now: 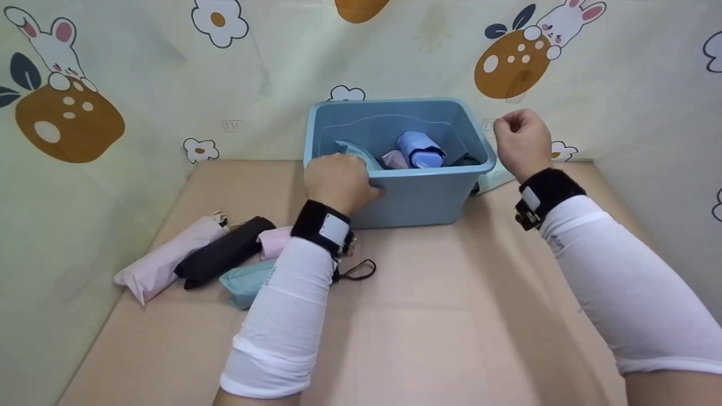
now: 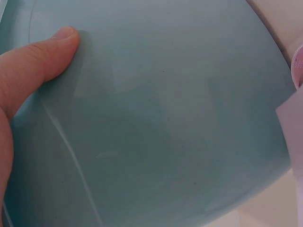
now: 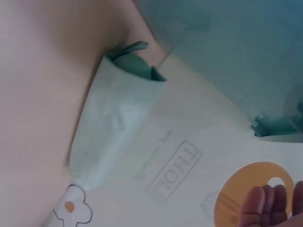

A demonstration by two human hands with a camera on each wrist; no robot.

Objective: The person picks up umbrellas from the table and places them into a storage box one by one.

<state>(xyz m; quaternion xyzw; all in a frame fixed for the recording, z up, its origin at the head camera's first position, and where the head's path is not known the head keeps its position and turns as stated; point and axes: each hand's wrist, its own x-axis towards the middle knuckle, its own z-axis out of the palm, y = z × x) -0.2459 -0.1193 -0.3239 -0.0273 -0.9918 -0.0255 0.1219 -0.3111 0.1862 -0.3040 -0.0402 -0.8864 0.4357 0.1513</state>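
Observation:
At the front left corner of the blue plastic bin (image 1: 414,197), my left hand (image 1: 338,181) grips the rim. Its thumb (image 2: 59,49) lies against the wall in the left wrist view. To the right of the bin, my right hand (image 1: 523,144) is raised with fingers curled and nothing in them; the curled fingers (image 3: 267,201) show in the right wrist view. Inside the bin lie a blue folded umbrella (image 1: 418,148), a teal piece (image 1: 358,152), a pinkish bundle (image 1: 395,160) and something dark. A pale green pouch (image 3: 113,120) lies beside the bin.
Left of the bin, a pale pink umbrella (image 1: 169,254), a black umbrella (image 1: 225,251), a pink one (image 1: 274,242) and a teal one (image 1: 248,282) lie together on the tan table (image 1: 417,338). A black strap loop (image 1: 361,272) sticks out beyond my left forearm. A patterned cloth (image 1: 271,73) hangs behind.

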